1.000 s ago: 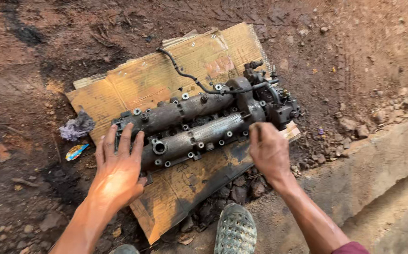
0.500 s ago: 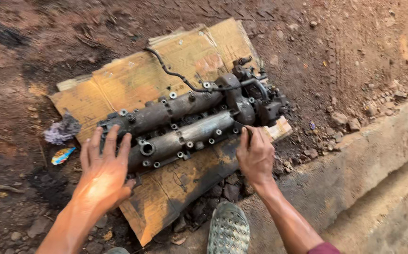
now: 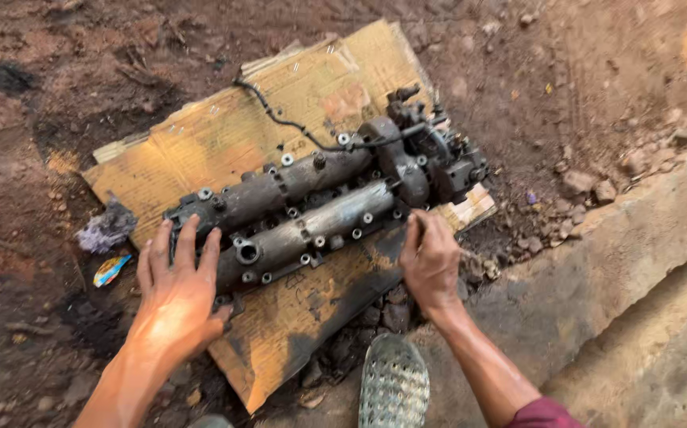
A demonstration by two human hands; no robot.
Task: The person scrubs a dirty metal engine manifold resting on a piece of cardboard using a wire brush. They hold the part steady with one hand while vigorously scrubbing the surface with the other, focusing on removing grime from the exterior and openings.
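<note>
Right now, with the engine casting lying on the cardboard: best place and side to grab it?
Probably by its two ends, from the near long side. The engine casting lies long and flat on the cardboard; the left hand already rests on the plain left end, the right hand by the bulkier right end. Avoid the thin black hose on top.

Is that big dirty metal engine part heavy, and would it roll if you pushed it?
The engine part looks like thick solid metal, so probably heavy. It lies long and flat on the cardboard, so it would likely slide, not roll. Its grimy surface may be slippery under the left hand.
</note>
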